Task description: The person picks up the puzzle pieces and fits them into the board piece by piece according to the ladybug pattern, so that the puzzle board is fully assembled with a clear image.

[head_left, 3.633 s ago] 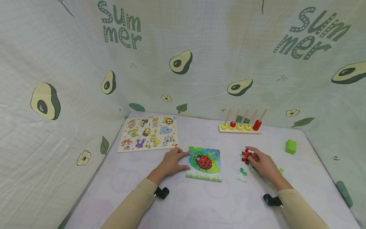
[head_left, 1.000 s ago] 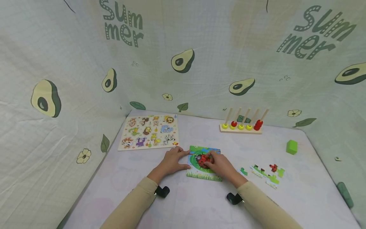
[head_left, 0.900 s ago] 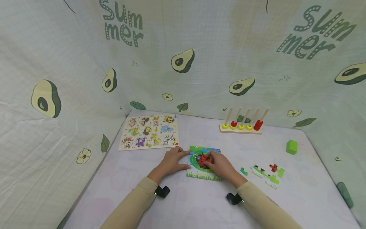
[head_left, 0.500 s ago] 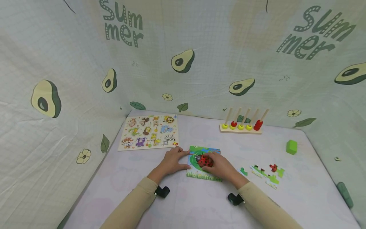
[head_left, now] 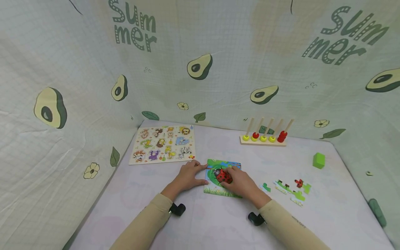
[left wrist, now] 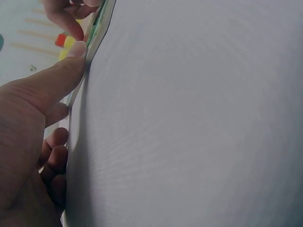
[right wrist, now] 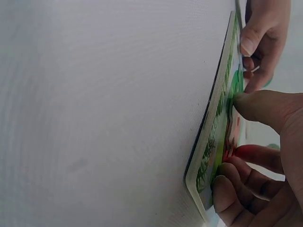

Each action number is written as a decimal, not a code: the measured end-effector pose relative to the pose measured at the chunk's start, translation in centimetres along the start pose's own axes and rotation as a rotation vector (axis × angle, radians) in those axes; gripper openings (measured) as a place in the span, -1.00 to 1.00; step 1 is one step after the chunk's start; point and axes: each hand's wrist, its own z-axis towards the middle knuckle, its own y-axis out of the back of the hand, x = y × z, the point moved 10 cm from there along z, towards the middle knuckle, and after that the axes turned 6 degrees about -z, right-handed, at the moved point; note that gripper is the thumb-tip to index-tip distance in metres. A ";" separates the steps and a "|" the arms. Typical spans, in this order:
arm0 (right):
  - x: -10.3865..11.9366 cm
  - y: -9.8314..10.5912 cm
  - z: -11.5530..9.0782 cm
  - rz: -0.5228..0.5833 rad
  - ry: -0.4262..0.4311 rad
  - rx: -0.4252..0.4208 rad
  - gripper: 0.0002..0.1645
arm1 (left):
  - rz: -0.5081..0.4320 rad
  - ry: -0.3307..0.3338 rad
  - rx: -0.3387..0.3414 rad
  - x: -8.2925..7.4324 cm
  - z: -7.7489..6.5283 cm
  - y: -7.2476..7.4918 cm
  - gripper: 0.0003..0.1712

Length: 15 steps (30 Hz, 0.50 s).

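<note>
A square ladybug puzzle board (head_left: 218,191) lies flat on the table in front of me. The thumb and index finger of my left hand (head_left: 186,175) are spread along its left edge, touching it. Over the board's right half, my right hand (head_left: 240,182) holds a red, black-spotted puzzle piece (head_left: 223,176) between thumb and fingertips at the ladybug's body. In the right wrist view, the right hand (right wrist: 265,156) has its thumb and index finger on opposite sides of the red-and-green piece. The left wrist view shows the left hand's (left wrist: 42,94) thumb against the board edge.
Loose puzzle pieces (head_left: 298,196) lie right of the board, with one piece (head_left: 265,187) nearer it. A green block (head_left: 318,160) sits farther right. Behind stand a bead-peg counting toy (head_left: 262,142) and, at left, an animal puzzle board (head_left: 162,159).
My right hand has carried the red puzzle piece from the right side leftward onto the board. Over the last second its thumb and index finger have spread wider there. My left hand has stayed.
</note>
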 end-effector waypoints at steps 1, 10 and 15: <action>0.0 0.0 0.0 -0.007 0.001 -0.004 -0.34 | -0.002 -0.001 -0.001 0.0 0.0 0.0 -0.11; 0.4 0.1 -0.2 -0.012 0.025 -0.023 -0.38 | 0.005 -0.010 -0.004 -0.2 0.0 0.1 -0.12; 0.8 0.3 -0.2 -0.007 0.043 -0.019 -0.41 | 0.001 -0.015 -0.008 -0.4 -0.1 0.2 -0.12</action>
